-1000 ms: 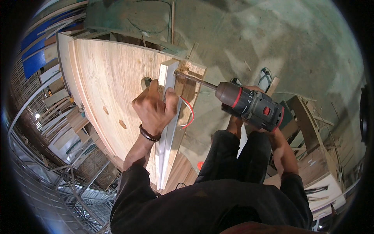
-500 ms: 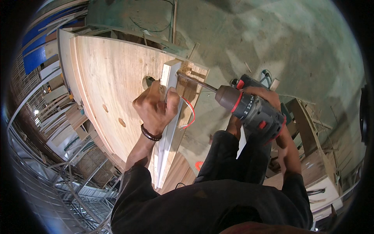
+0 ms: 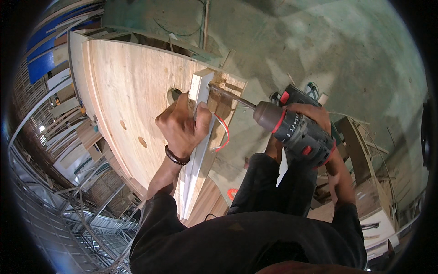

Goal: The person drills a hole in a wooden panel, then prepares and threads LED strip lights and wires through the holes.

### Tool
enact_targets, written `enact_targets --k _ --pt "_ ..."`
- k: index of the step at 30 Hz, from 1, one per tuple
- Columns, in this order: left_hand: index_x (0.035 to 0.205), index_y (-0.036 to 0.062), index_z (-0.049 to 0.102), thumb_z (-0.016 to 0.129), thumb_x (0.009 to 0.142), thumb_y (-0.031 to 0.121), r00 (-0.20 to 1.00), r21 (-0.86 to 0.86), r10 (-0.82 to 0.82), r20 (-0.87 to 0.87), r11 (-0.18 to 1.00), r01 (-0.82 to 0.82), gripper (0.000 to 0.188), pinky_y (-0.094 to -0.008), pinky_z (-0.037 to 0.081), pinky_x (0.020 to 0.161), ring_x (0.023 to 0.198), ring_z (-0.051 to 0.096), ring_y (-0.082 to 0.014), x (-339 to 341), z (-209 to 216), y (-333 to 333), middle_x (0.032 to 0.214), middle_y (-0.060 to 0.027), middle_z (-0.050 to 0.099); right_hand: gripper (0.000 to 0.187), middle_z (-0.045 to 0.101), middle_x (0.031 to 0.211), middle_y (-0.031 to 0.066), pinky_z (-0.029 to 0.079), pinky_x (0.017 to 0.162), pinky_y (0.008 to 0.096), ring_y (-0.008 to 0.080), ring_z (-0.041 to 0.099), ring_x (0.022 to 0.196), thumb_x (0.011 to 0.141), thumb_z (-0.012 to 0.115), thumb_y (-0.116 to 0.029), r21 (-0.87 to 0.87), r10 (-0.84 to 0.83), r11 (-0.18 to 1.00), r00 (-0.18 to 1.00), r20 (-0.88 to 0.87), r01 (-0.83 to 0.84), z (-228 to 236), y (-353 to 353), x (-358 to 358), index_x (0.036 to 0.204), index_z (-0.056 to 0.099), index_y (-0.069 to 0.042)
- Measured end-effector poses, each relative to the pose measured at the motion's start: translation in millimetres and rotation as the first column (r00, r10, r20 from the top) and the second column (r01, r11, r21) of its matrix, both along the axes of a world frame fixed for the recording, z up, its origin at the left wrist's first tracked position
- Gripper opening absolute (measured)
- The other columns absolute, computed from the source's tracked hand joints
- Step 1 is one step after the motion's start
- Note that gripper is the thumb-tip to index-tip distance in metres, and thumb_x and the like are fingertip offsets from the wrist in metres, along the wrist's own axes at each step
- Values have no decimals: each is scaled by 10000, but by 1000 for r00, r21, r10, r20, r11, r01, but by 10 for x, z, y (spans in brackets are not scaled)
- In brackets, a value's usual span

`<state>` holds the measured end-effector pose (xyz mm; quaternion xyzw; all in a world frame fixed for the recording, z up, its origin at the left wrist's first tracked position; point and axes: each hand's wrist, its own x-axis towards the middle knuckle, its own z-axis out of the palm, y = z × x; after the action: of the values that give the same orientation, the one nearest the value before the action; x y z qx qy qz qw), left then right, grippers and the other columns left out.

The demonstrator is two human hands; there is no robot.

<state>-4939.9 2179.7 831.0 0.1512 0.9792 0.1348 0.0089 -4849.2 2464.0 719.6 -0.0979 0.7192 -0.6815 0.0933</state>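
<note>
My left hand [image 3: 182, 124] is closed around a long wooden strip [image 3: 200, 86] with a pale, whitish side face, set on edge on the wooden panel. Thin red and white wires [image 3: 224, 132] curl out from the strip beside my thumb. A black and red cordless drill [image 3: 296, 132] is in my right hand [image 3: 312, 113], whose fingers wrap its handle; part of the grip is hidden. Its long drill bit [image 3: 232, 97] points left, the tip at the side face near the strip's far end. Wood dust [image 3: 220, 78] lies beside that spot.
The broad wooden panel [image 3: 132, 82] has a round hole [image 3: 174, 94] and smaller oval cutouts. Right of me stands a wooden box frame [image 3: 360, 150] with loose offcuts. Stacked boards [image 3: 64, 109] fill the left side. An orange-red coil [image 3: 232, 193] lies on the floor by my leg.
The drill has tilted and shifted very slightly, its bit still at the strip's side. My left hand keeps the same hold. The view has moved a little.
</note>
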Motion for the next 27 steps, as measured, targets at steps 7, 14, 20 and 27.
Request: enact_targets --k 7,14,20,27 --pt "724 12 582 672 777 207 1000 -7 -16 5 1000 16 221 -342 400 419 392 449 -249 -8 -30 -30 489 -114 445 392 735 1058 112 551 885 295 224 729 928 780 743 -146 -437 -155 788 826 541 434 -218 -332 362 1159 695 -57" --pt "727 4 589 668 776 206 1000 28 -9 -12 1000 9 223 -342 388 411 383 427 -238 1 -18 -18 478 -109 425 335 737 944 98 570 807 302 240 733 832 758 720 -91 22 -82 996 995 -63 84 -3 -94 -35 1091 721 -63" --pt "754 -1 602 670 778 217 1000 -10 -19 -18 1000 19 230 -356 397 415 389 453 -268 -4 -38 -34 491 -123 448 386 743 898 65 571 730 315 228 738 792 704 748 -108 -33 -114 993 969 -220 109 -133 -49 -120 1088 725 -88" --pt "747 1 588 671 780 208 1000 -18 -9 -1 1000 9 225 -364 399 422 400 465 -282 5 -19 -27 504 -127 457 376 749 921 69 571 711 315 218 742 797 718 744 -116 23 -83 996 974 -212 90 -44 -31 -110 1090 712 -63"
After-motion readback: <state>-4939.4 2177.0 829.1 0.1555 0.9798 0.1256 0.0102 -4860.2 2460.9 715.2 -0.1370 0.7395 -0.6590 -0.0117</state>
